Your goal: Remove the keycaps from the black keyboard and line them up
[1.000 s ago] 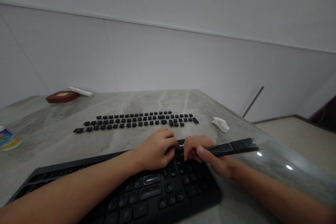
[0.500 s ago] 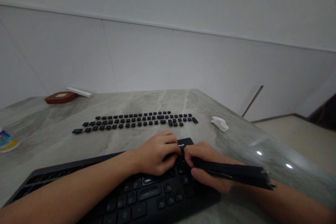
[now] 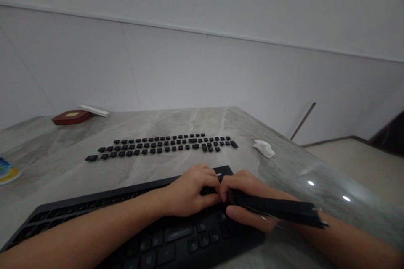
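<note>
A black keyboard (image 3: 176, 255) lies at a slant on the grey marbled table, with keys missing from parts of its upper rows. My left hand (image 3: 197, 191) rests over its right half, fingers curled and thumb drawn in; whatever is between the fingertips is hidden. Close beside it, almost touching, my right hand (image 3: 244, 193) is closed round a long black strip (image 3: 284, 210) with a ragged outer end. The strip points right across my wrist, and its inner end is hidden by my fingers at the keys. Beyond the keyboard, removed black keycaps (image 3: 167, 143) stand in rows.
A crumpled white tissue (image 3: 264, 148) lies right of the keycaps. At the back left are a reddish-brown box (image 3: 71, 117) and a white flat bar (image 3: 94, 110). A colourful packet (image 3: 8, 171) shows at the left edge. The table's right edge (image 3: 277, 134) slopes down toward the floor.
My left hand has shifted slightly down and right, its thumb now nearer the right fingertips. My right hand keeps its hold on the black strip, nearly in place.
</note>
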{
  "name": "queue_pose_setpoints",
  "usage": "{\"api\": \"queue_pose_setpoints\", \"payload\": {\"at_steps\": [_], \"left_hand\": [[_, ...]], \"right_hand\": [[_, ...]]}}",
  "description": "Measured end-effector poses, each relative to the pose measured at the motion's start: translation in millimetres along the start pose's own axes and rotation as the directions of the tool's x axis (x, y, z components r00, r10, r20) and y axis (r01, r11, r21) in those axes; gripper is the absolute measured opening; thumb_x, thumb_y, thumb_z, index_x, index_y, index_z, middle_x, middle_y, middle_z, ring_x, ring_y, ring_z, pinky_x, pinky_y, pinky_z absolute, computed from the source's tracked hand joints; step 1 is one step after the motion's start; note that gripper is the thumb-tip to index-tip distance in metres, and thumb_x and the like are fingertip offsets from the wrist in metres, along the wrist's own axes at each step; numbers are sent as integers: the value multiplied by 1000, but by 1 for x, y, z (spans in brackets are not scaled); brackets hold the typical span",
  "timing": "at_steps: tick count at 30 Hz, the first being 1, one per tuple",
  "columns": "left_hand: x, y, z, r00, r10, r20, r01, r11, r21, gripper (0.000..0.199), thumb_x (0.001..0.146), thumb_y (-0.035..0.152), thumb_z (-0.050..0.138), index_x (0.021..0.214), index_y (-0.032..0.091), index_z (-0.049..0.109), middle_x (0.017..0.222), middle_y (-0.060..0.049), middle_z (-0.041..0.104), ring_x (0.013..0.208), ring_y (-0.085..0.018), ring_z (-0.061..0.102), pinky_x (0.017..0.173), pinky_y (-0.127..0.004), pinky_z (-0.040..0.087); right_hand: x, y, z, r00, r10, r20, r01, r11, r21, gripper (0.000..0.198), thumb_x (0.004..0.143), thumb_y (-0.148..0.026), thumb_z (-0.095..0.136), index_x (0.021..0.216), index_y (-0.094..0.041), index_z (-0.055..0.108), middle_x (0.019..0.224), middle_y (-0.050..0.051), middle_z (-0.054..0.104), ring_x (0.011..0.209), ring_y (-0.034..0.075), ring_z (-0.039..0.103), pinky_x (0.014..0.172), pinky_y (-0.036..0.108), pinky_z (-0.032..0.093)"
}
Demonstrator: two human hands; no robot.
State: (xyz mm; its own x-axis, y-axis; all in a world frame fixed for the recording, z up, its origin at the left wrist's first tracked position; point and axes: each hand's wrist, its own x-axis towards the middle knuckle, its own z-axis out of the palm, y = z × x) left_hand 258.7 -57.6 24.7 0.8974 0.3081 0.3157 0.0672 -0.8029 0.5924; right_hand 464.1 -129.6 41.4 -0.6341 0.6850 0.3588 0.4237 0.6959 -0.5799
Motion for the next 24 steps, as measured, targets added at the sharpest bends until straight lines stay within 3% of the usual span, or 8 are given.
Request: {"api": "queue_pose_setpoints", "payload": {"at_steps": [4,7,13,20,24], "left_hand": [[0,-1,-1,999,44,1,-44,999,18,11,91,20,61,82,16,66,86,-2,66,84,-17,59,84,-32,42],[-2,-3,-1,997,71,-1,-71,996,56,7,89,19,64,84,17,69,87,-3,66,85,-18,58,82,-33,42],[-5,-5,1,993,120,-11,-119,989,94,9,89,17,64,82,16,69,86,-4,65,84,-17,57,81,-32,42],[-5,-4,2,993,115,4,-115,988,102,9,89,20,65,81,16,68,87,-4,65,85,-18,57,82,-34,43],[-5,-4,2,993,114,0,-114,987,114,11,90,22,64,82,16,69,85,-4,65,85,-18,57,83,-34,43]], "right_hand": [[2,11,-5,995,61,-74,-45,978,203,25,88,-41,54,92,-17,60,74,2,57,65,14,52,61,26,43],[3,14,-9,994,91,-61,-69,952,299,25,88,-40,55,89,-16,60,72,2,56,63,14,51,57,26,41],[9,2,-6,997,-74,27,64,958,281,20,82,-32,54,72,-16,60,72,4,57,64,15,54,64,29,45],[10,2,-9,991,-63,120,28,962,271,17,73,-28,51,63,-17,60,67,2,50,57,13,48,57,27,41],[10,4,-9,979,-124,163,79,963,259,12,69,-24,48,61,-19,55,59,-1,47,53,12,45,53,25,38]]}}
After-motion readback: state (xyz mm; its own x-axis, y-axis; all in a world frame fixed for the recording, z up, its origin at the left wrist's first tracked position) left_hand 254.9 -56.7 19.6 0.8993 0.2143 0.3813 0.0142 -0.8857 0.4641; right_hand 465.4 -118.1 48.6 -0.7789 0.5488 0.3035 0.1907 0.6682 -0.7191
